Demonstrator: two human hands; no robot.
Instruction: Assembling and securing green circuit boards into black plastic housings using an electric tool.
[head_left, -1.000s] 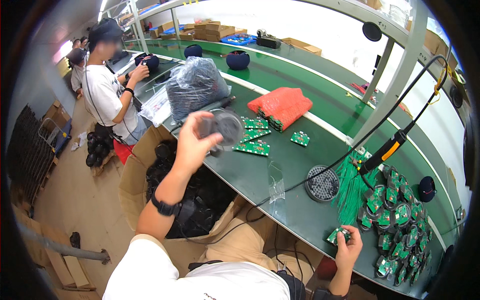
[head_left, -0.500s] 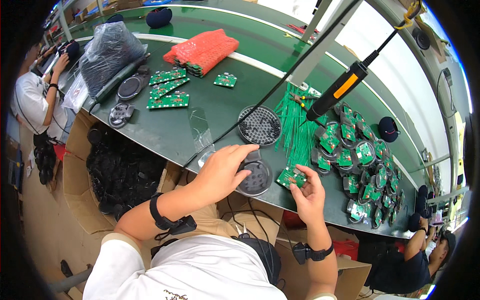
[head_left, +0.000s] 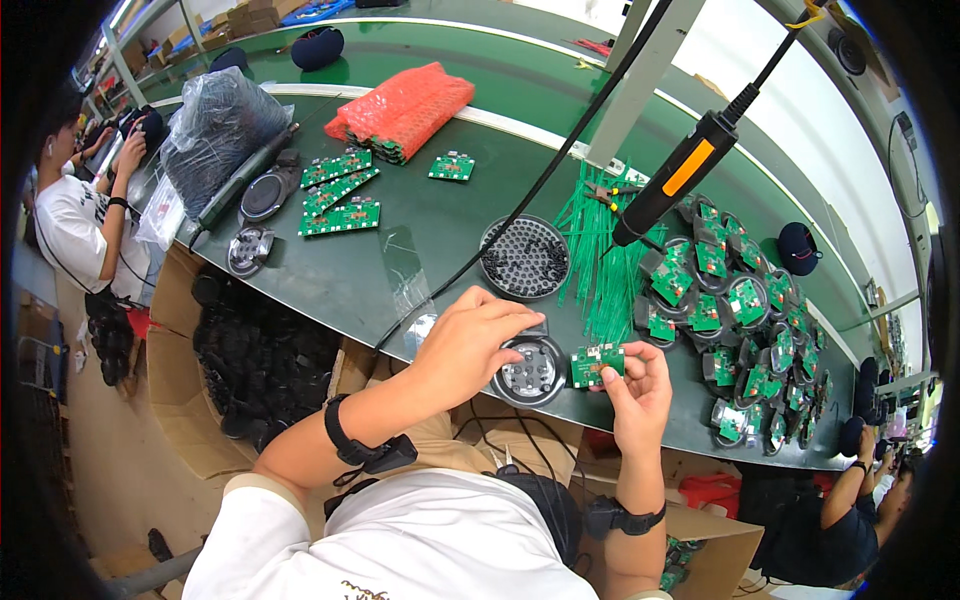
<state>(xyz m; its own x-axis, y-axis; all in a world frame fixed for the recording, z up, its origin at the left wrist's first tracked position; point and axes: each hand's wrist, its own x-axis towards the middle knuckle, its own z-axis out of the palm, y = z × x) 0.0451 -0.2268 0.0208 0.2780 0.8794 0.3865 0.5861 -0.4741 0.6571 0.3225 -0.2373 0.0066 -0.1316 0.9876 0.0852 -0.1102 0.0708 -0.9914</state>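
My left hand (head_left: 472, 345) curves over a round black plastic housing (head_left: 530, 372) at the table's near edge. Its fingers are at the housing's upper stub and its thumb at the rim. Several dark raised bumps show inside the housing. Just right of it, my right hand (head_left: 640, 385) pinches a small green circuit board (head_left: 597, 366) between thumb and fingers, its face with white parts toward me. Beyond the housing stands a round dish (head_left: 523, 257) with small black pieces in it. A black and orange power screwdriver (head_left: 678, 180) hangs over the table to the right.
Many housings with green boards (head_left: 745, 300) are heaped at the right, beside green wires (head_left: 605, 270) and pliers (head_left: 605, 195). Further left lie loose boards (head_left: 340, 218), a red bubble-wrap pack (head_left: 405, 105) and a grey plastic bag (head_left: 215, 130). A carton (head_left: 190, 420) of black parts stands below.
My right hand has turned the circuit board more face-on and level, next to the housing. The left hand stays at the housing. The whole view has shifted slightly.
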